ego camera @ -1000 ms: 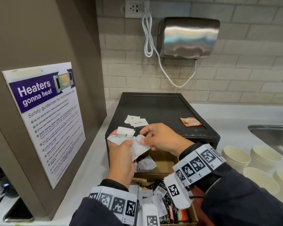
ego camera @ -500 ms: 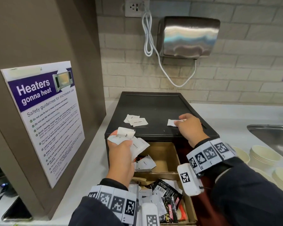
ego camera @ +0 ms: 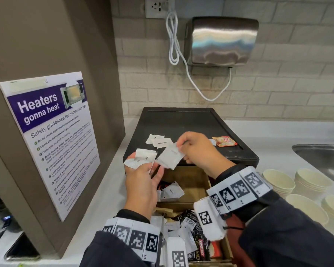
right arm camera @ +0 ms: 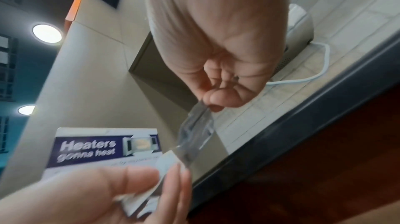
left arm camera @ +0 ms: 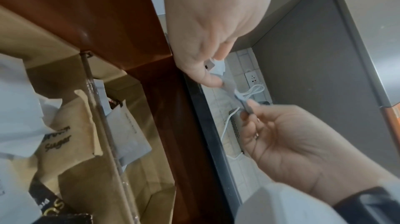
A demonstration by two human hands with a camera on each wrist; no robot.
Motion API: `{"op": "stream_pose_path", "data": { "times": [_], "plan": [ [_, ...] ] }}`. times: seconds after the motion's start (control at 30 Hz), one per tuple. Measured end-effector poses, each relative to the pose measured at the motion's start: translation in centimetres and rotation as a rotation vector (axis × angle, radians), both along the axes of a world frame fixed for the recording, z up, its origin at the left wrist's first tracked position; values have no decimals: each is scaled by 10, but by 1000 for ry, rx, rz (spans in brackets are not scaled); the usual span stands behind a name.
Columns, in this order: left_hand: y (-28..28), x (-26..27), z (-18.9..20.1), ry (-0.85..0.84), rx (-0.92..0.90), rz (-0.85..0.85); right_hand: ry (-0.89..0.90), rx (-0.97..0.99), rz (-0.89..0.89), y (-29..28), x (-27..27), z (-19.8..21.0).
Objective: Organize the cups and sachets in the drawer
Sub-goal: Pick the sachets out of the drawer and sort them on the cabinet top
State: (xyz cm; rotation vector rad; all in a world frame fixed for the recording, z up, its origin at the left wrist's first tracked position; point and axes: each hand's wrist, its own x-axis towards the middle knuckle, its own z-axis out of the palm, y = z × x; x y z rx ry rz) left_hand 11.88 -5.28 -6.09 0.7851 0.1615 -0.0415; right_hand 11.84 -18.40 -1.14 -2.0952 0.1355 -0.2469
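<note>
Only head view shows cups beside drawer.

Poster: we read "Heaters gonna heat", "Safety guidelines for microwave use".
Brown sachet: we read "Sugar".
White sachet: we read "White Sugar", faintly.

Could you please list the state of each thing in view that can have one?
Wooden drawer: pulled open, sachets inside.
Left hand: holds a bunch of white paper sachets.
Right hand: pinches one white sachet by its corner.
Orange sachet: lying flat on the black drawer unit.
Cream paper cups: stacked on the counter, outside the drawer.
White cable: plugged into the wall socket.
</note>
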Motion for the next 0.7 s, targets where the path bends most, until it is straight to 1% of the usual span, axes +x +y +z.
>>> {"op": "stream_pose_path", "data": {
  "times": [0.1, 0.13, 0.17, 0.23, 0.3, 0.33, 0.43, 0.47, 0.5, 0.57, 0.63, 0.7],
  "plan": [
    [-1, 0, 0, 11, -16, -11, -110, 210, -265, -25, 5, 2],
    [-1, 0, 0, 7, -13, -19, -132, 236, -344, -34, 7, 1],
    [-1, 0, -1, 1, -11, -32, -127, 198, -400, -41, 9, -1],
    [-1, 0, -2, -17, 1, -80, -68, 19, -437, -49, 10, -8],
    [-1, -1, -2, -32, 17, -137, -54, -115, -376, -42, 7, -12],
    [-1, -2, -2, -40, 25, -165, -68, -144, -292, -35, 3, -11],
    [-2, -4, -2, -67, 33, -250, -7, -164, 82, -7, -4, -12],
    [-2, -5, -2, -72, 29, -279, 2, -206, 149, 1, -5, -13],
    [-1, -5, -1, -73, 24, -302, -2, -251, 155, 6, -4, -13],
    [0, -6, -1, -72, 6, -324, -25, -265, 113, 11, -2, -12],
    [0, -6, -1, -69, -11, -324, -38, -202, 68, 9, 1, -11],
    [0, -5, -1, -60, -7, -314, -39, -74, 16, 5, 1, -8]
  ]
}}
